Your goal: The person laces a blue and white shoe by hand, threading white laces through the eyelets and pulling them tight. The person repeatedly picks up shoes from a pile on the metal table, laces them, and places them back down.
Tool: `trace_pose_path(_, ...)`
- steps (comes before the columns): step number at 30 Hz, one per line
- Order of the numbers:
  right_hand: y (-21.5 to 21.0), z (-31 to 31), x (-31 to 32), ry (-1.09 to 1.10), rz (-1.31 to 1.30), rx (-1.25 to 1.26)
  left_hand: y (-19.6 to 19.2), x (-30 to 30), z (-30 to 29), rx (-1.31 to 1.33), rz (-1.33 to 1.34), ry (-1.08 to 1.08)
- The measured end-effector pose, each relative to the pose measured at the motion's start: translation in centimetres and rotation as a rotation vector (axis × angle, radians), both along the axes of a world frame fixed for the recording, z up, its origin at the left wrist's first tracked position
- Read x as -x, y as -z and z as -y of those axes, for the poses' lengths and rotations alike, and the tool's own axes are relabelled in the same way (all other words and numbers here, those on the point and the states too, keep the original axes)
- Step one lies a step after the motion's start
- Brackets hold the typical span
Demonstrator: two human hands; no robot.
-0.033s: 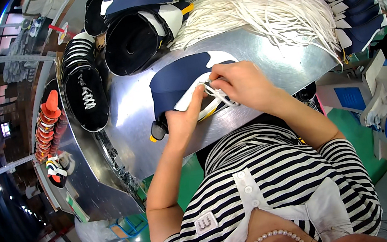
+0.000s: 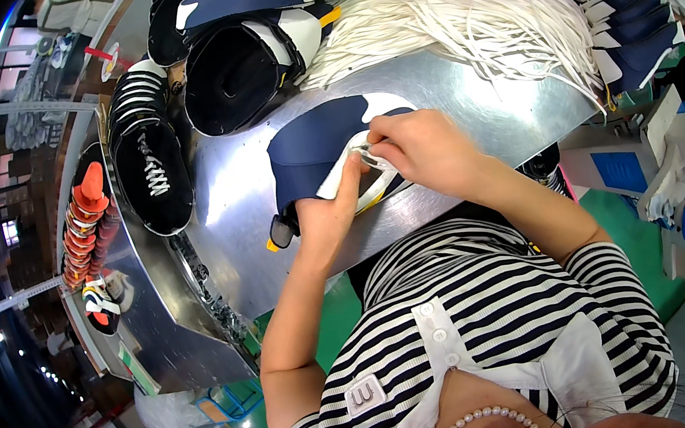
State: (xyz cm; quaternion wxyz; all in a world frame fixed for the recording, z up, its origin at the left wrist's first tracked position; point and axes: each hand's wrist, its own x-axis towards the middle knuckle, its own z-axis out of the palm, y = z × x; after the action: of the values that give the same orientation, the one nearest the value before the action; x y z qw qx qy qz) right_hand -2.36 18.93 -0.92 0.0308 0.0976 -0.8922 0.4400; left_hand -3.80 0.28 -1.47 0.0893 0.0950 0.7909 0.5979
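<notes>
A navy and white shoe upper lies on its side on the metal table in front of me. My left hand grips it at the near edge, thumb on the white eyelet strip. My right hand has its fingers pinched on a white shoelace beside that strip, near my left thumb. The lace bends in a small loop between the two hands. A black and yellow tab sticks out next to my left wrist. My right fingertips partly hide the eyelets.
A heap of loose white laces covers the table's far side. More uppers stand at the far left, and a stacked row runs along the right. Laced black uppers line the left edge of the metal table.
My right hand has shifted slightly left and up. The lace ends that hung below its fingers now curve in a loop close to the eyelet strip.
</notes>
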Motion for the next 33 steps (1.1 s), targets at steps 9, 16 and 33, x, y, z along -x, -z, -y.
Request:
trace_pose_path(9,-1.2,-1.8,3.0,-0.147,0.198,-0.097,-1.4,1.9,1.7,0.0,0.497,0.181)
trace_pose_path(16,4.0,0.8,2.3,0.057,-0.012,0.292,-0.7,2.3,0.6,0.13,0.463,-0.027)
trace_pose_path(33,4.9,2.7,3.4,0.336,-0.059,0.041,-8.3,-3.1,9.8,-0.816,0.031,-0.124)
